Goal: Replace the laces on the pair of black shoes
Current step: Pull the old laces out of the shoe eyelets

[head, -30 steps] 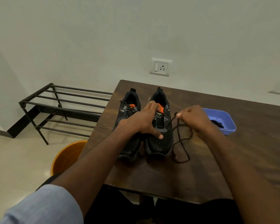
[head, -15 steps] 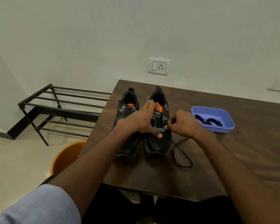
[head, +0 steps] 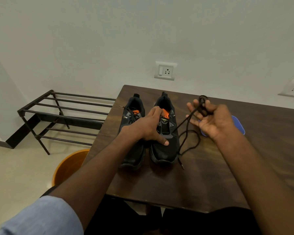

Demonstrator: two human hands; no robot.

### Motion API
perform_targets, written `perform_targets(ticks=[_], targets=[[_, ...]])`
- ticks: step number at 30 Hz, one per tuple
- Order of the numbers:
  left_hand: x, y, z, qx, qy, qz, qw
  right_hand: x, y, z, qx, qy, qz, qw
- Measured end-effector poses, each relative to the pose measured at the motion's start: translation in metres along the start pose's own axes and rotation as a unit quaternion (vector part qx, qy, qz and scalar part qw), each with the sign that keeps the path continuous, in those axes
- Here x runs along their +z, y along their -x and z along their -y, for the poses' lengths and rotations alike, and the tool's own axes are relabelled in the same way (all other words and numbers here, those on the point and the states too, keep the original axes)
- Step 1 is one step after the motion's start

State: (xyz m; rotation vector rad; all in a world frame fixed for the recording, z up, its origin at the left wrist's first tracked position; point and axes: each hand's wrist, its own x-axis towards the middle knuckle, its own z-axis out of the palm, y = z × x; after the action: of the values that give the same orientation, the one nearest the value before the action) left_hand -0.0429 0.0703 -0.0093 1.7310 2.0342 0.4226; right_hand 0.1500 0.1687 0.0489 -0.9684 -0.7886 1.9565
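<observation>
Shoes: black pair [head: 149,133] side by side on brown table [head: 202,180].
Left hand [head: 145,128]: fingers curled round the right shoe's tongue.
Right hand [head: 212,119]: raised, pinching black lace [head: 187,133] trailing to the shoe.

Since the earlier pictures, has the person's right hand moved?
Yes. The right hand has lifted from beside the right black shoe, away towards the blue plastic tray, drawing out the black lace.
</observation>
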Motion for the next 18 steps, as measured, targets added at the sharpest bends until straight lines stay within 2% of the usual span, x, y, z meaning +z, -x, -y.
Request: perform_targets(ticks=[1, 2, 3, 4, 6, 7, 8, 9, 10, 12, 13, 14, 16, 18], targets=[[0.001, 0.000, -0.001, 0.002, -0.006, -0.002, 1.000, -0.001, 0.000, -0.002, -0.005, 0.027, -0.015, 0.999], [0.001, 0.000, -0.001, 0.003, -0.011, -0.002, 1.000, 0.000, 0.001, -0.006, -0.023, 0.117, -0.026, 0.993], [0.001, 0.000, -0.001, 0.002, -0.013, -0.003, 1.000, 0.001, 0.002, -0.011, -0.051, 0.244, -0.023, 0.968], [0.001, 0.000, -0.001, 0.002, -0.010, -0.003, 1.000, 0.001, 0.001, -0.017, -0.081, 0.381, -0.003, 0.921], [0.002, 0.001, 0.000, 0.007, -0.007, -0.006, 1.000, 0.002, 0.001, -0.029, -0.117, 0.612, 0.065, 0.779], [0.002, 0.002, 0.001, 0.009, -0.009, -0.009, 1.000, 0.002, -0.001, -0.036, -0.117, 0.689, 0.093, 0.710], [0.002, 0.002, 0.002, 0.012, -0.011, -0.013, 1.000, 0.003, -0.003, -0.040, -0.108, 0.739, 0.108, 0.656], [0.003, 0.002, 0.002, 0.013, -0.010, -0.015, 1.000, 0.004, -0.004, -0.043, -0.096, 0.769, 0.112, 0.622], [0.003, 0.001, 0.002, 0.012, -0.008, -0.017, 1.000, 0.004, -0.006, -0.045, -0.091, 0.783, 0.105, 0.606], [0.003, 0.000, 0.001, 0.010, -0.005, -0.016, 1.000, 0.003, -0.009, -0.044, -0.090, 0.787, 0.091, 0.603], [0.003, 0.000, 0.001, 0.011, -0.004, -0.015, 1.000, 0.002, -0.011, -0.043, -0.085, 0.777, 0.090, 0.617], [0.002, 0.000, 0.002, 0.012, -0.002, -0.014, 1.000, 0.001, -0.012, -0.042, -0.071, 0.752, 0.090, 0.649], [0.001, 0.000, 0.003, 0.014, 0.008, -0.013, 1.000, 0.001, -0.013, -0.043, -0.009, 0.666, 0.080, 0.742], [0.001, 0.000, 0.002, 0.016, 0.008, -0.015, 1.000, 0.004, -0.013, -0.044, 0.052, 0.580, 0.042, 0.812]])
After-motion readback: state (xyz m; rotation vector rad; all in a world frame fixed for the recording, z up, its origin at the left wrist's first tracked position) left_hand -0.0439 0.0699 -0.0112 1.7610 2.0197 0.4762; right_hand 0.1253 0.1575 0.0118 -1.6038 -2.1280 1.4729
